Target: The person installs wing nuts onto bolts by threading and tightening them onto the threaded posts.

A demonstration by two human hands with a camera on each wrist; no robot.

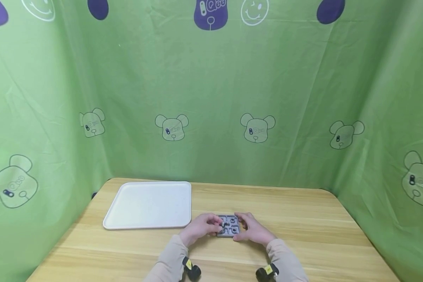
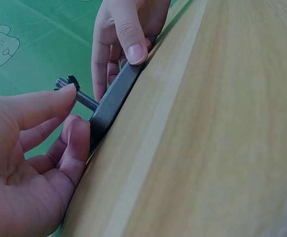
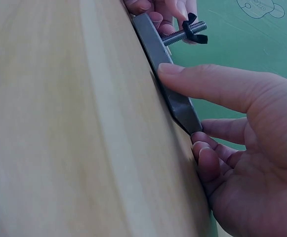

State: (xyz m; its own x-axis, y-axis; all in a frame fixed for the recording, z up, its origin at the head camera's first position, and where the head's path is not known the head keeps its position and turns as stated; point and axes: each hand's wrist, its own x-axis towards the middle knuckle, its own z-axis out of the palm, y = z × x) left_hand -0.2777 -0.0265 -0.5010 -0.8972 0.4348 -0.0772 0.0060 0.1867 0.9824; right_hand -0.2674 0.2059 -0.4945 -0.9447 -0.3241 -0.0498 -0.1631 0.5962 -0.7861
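A square grey metal plate [image 1: 234,230] with recessed corners lies flat on the table. From it stands a threaded bolt [image 2: 88,101], carrying a black wing nut [image 3: 199,38] near its free end. My left hand [image 1: 201,227] is at the plate's left side, its fingertips pinching the wing nut; the lower fingers [image 2: 77,140] rest by the plate's edge. At the right side my right hand [image 1: 254,230] holds the plate, with the thumb [image 3: 202,83] along the near edge and fingers curled round the far corner.
A white rectangular tray [image 1: 151,204] lies on the wooden table [image 1: 296,219], to the left of the hands. Green printed curtains [image 1: 211,156] stand behind the table and along both sides. Each wrist bears a small black camera [image 1: 194,272].
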